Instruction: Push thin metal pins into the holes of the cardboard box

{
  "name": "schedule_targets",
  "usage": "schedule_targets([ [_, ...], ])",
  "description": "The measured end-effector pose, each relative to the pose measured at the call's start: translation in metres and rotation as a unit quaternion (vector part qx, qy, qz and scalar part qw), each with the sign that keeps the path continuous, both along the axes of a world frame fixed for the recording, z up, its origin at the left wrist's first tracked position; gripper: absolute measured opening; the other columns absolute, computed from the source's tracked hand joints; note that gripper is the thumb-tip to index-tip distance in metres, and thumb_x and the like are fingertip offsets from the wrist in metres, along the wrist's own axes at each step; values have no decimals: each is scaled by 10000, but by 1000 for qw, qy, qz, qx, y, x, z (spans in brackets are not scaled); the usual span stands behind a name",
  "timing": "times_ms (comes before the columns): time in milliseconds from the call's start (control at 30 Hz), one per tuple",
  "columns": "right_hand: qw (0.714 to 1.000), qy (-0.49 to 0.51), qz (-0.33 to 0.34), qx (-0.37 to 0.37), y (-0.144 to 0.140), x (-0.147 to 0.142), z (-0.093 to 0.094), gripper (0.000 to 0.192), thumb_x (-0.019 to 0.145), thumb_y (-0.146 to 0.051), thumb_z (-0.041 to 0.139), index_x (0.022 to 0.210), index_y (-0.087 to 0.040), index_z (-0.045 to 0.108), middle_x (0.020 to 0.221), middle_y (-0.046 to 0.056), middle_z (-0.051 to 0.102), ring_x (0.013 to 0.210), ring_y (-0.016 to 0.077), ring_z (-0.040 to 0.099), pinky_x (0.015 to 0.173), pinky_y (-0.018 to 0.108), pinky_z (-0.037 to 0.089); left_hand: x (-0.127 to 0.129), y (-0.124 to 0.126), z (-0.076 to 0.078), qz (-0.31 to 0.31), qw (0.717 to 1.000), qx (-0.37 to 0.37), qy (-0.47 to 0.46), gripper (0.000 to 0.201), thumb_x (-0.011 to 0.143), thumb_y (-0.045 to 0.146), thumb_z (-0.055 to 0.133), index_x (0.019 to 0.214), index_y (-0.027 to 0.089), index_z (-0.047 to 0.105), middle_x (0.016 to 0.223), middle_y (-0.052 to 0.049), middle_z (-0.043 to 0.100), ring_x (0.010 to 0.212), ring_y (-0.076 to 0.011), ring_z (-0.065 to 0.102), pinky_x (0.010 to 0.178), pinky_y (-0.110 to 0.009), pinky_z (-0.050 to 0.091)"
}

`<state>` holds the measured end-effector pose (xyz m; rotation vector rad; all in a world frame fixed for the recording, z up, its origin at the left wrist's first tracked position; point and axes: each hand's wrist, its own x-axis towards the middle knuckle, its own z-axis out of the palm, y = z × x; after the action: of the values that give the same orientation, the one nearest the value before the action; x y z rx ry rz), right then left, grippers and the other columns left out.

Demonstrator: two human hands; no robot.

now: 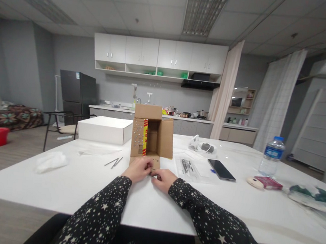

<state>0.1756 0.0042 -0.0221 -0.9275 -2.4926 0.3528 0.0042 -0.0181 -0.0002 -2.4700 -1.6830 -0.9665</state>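
Both hands' fingers, left hand [138, 169] and right hand [163, 178], pinch the brown cardboard box's [151, 135] open front flap.

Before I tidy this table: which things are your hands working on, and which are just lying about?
In hand:
left hand and right hand, both at the lower flap of the open cardboard box.

Lying about:
white box
nails
phone
water bottle
crumpled tissue

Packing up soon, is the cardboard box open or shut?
Open: the cardboard box has its flaps spread, showing the inside.
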Motion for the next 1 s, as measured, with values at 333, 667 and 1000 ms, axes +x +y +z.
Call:
schedule_targets([
  [333,1000,2,-6,-6,-5,2,6,299,749,-261,500,969,-176,684,621,5,610,555,122,490,565,231,360,1,0,1,63,998,15,8,172,737,176,501,870,187,610,816,-13,625,782,-142,550,706,-254,385],
  [667,1000,2,-10,-5,-5,3,7,283,738,-256,514,946,-176,690,612,2,598,567,122,494,576,229,366,7,7,0,152,985,50,62,204,857,261,419,990,200,561,992,-58,596,990,-204,514,827,-337,332],
  [1000,1000,7,-7,-7,-4,3,6,300,739,-259,510,958,-166,692,608,9,608,556,124,492,568,232,366,15,13,0,159,978,64,117,208,898,259,361,958,208,553,984,-59,579,986,-205,504,828,-338,312],
])
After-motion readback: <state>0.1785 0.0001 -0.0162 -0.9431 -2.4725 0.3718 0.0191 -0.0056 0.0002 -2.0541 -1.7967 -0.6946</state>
